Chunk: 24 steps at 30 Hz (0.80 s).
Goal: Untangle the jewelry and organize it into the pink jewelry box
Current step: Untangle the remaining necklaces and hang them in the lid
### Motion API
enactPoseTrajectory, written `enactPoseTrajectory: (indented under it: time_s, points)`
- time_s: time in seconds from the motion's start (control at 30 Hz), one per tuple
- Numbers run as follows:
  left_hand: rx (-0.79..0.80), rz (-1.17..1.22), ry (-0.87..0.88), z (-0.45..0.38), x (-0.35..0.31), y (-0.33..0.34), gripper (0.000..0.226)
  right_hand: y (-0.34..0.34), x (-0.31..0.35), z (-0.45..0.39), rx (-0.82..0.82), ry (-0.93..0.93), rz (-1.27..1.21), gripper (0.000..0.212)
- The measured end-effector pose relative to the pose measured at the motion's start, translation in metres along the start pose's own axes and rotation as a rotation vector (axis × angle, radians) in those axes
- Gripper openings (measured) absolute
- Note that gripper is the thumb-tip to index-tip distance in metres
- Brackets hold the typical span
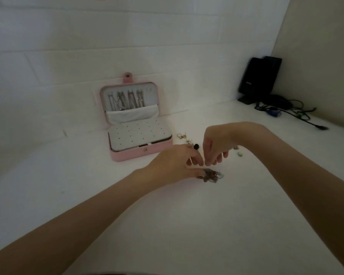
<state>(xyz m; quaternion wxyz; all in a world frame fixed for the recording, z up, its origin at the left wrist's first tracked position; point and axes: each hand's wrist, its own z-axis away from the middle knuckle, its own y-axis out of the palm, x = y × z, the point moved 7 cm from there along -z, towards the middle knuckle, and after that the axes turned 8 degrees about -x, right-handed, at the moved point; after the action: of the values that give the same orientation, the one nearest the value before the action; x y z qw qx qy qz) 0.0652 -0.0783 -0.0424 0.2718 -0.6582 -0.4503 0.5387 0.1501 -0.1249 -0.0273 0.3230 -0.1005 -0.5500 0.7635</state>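
The pink jewelry box (141,153) stands open against the wall, with several chains (125,101) hanging in its lid and a white perforated panel (139,133) over its base. A tangled clump of metal jewelry (212,175) lies on the white table in front of me. My left hand (175,163) rests beside the clump, its fingertips on the clump's left side. My right hand (216,145) hovers just above, fingers curled down and pinched together over the clump; what they pinch is too small to make out.
Loose small pieces lie near the box: rings (182,135), a black bead (196,146) and pale bits (239,152) behind my right wrist. A black device (258,78) with trailing cables (290,112) stands in the back right corner. White tiled wall behind.
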Motion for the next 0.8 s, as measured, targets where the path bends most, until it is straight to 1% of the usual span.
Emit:
enactPoseTrajectory:
  time_s: [0.1, 0.2, 0.3, 0.33, 0.4, 0.5, 0.6, 0.67, 0.73, 0.8]
  points:
    - [0.031, 0.0, -0.042, -0.001, -0.008, 0.014, 0.024, 0.014, -0.011, 0.014, -0.031, 0.001, -0.029, 0.016]
    - [0.007, -0.014, -0.032, -0.003, -0.011, 0.014, 0.019, 0.024, -0.013, 0.019, -0.073, -0.04, -0.064, 0.007]
    - [-0.005, -0.089, -0.013, -0.003, -0.009, 0.012, 0.013, 0.026, -0.014, 0.019, -0.103, -0.069, -0.102, 0.011]
    - [-0.011, -0.076, -0.029, -0.003, -0.007, 0.011, 0.011, 0.025, -0.014, 0.019, -0.111, -0.078, -0.114, 0.011]
    - [-0.023, 0.048, -0.097, -0.004, -0.001, 0.006, 0.005, 0.019, -0.015, 0.018, -0.133, -0.089, -0.141, 0.01]
    - [-0.065, 0.268, -0.221, -0.01, 0.009, -0.005, 0.01, 0.007, -0.019, 0.018, -0.186, -0.098, -0.232, 0.005]
    - [-0.097, 0.604, -0.381, -0.013, 0.018, -0.014, 0.003, -0.008, -0.028, 0.02, -0.28, -0.114, -0.399, 0.005]
    - [-0.104, 0.789, -0.435, -0.013, 0.02, -0.019, 0.007, -0.017, -0.036, 0.021, -0.335, -0.11, -0.45, 0.005]
    - [-0.126, 0.899, -0.459, -0.014, 0.022, -0.022, 0.01, -0.022, -0.045, 0.022, -0.351, -0.091, -0.476, 0.008]
    - [-0.177, 0.919, -0.468, -0.016, 0.024, -0.026, 0.009, -0.024, -0.051, 0.022, -0.348, -0.078, -0.556, 0.01]
